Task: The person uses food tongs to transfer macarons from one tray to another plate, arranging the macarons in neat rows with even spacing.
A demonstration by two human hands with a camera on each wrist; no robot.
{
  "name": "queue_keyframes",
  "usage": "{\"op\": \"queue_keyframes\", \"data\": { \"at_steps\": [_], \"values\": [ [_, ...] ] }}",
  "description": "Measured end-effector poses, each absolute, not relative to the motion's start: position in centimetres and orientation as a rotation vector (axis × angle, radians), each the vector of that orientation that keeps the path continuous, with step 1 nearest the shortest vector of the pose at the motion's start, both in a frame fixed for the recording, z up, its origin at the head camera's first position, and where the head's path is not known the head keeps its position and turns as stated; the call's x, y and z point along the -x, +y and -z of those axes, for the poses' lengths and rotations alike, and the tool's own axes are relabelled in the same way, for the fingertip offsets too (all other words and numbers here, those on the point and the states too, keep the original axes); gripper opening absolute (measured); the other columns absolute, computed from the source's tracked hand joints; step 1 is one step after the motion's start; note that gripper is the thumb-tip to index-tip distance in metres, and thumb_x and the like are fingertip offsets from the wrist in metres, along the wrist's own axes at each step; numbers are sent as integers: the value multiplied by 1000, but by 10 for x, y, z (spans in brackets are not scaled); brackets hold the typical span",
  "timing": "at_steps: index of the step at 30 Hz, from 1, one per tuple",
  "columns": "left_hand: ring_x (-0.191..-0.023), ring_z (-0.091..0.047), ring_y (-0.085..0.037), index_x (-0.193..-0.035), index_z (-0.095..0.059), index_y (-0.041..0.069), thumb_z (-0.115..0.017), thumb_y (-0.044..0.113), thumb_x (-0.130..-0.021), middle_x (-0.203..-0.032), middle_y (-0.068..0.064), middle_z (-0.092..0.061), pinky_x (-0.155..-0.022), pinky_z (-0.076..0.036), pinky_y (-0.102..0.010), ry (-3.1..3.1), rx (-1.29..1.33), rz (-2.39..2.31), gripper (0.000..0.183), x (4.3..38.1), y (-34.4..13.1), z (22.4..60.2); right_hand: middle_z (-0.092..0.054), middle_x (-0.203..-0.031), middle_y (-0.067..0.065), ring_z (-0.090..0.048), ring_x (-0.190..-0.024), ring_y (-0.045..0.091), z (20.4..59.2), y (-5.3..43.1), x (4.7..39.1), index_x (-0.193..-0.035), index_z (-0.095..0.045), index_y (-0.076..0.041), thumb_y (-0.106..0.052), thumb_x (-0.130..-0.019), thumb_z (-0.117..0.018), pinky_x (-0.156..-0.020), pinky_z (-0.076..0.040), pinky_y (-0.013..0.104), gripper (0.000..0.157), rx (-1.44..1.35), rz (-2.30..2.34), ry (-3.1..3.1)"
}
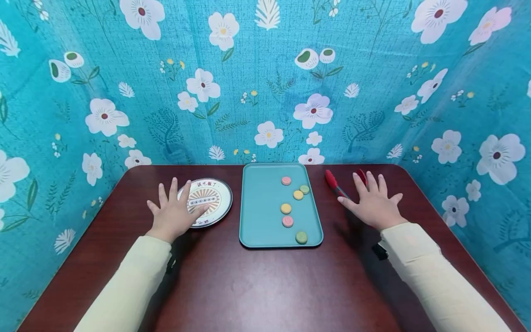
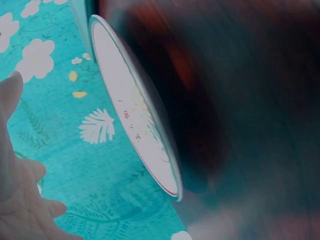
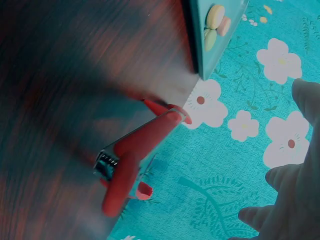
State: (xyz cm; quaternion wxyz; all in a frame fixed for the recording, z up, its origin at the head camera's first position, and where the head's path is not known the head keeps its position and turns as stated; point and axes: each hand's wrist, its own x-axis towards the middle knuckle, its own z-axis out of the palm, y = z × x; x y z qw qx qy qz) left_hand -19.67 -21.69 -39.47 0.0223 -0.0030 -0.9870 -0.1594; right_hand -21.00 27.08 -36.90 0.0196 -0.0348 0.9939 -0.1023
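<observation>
My left hand (image 1: 171, 216) is held over the left edge of a white plate (image 1: 221, 199) with printed writing, fingers spread and nothing in them. In the left wrist view the plate (image 2: 132, 105) appears apart from the fingers. My right hand (image 1: 374, 205), its fingers also spread, hovers above a pair of red-and-metal tongs (image 1: 331, 179), partly covering them. The right wrist view shows the tongs (image 3: 147, 135) lying on the table, untouched. Between the hands lies a blue-green tray (image 1: 259, 207) with several pink, yellow and green macarons (image 1: 286, 209) scattered toward its right side.
A dark reddish-brown table (image 1: 265, 290) carries everything. Blue flowered cloth (image 1: 257, 83) hangs behind the table and along both sides. The tray reaches close to the table's back edge, with the plate to its left and the tongs to its right.
</observation>
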Motion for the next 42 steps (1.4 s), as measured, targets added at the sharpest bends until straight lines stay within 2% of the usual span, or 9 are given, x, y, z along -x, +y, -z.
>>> {"op": "queue_keyframes", "data": {
  "at_steps": [7,14,21,31,36,42],
  "values": [
    [-139,10,-55,-155,-12,9,-58,62,-85,-157,-30,-1,-96,5,-81,-3065,-36,558,99,200,-226,403,-6,-151,36,3,-137,58,372,276,211,-154,-8,-3,-62,-88,-52,-88,-4,86,98,81,324,3082],
    [-138,5,-57,-155,-7,6,-59,60,-85,-155,-32,-1,-96,1,-81,-3085,-74,619,103,201,-235,409,-8,-149,37,-1,-136,59,378,281,215,-154,-7,-3,-62,-86,-56,-87,-10,86,102,40,343,3086],
    [-138,-4,-55,-154,-1,2,-62,61,-83,-154,-33,-4,-99,-10,-77,-3108,-170,791,110,205,-242,413,-11,-148,38,-7,-134,59,383,284,217,-153,-8,-3,-62,-85,-56,-85,-17,85,103,-24,415,3080],
    [-137,-8,-53,-152,3,-3,-67,49,-85,-153,-34,-5,-106,-19,-69,-3094,-219,956,109,207,-251,418,-11,-148,39,-12,-132,59,390,286,219,-153,-6,-1,-53,-84,-64,-87,-25,82,104,-91,497,3011],
    [-136,-9,-53,-151,1,-7,-66,44,-87,-151,-37,-7,-108,-18,-65,-3090,-183,968,105,209,-254,422,-11,-148,39,-16,-130,59,392,286,218,-152,-7,1,-53,-84,-63,-87,-30,79,104,-117,528,2988],
    [-136,-10,-52,-151,-1,-7,-67,44,-87,-151,-36,-9,-109,-19,-64,-3111,-198,989,105,209,-252,422,-17,-143,39,-27,-123,58,396,287,215,-151,-8,3,-53,-83,-65,-84,-40,72,105,-143,598,2996]
  ]
}}
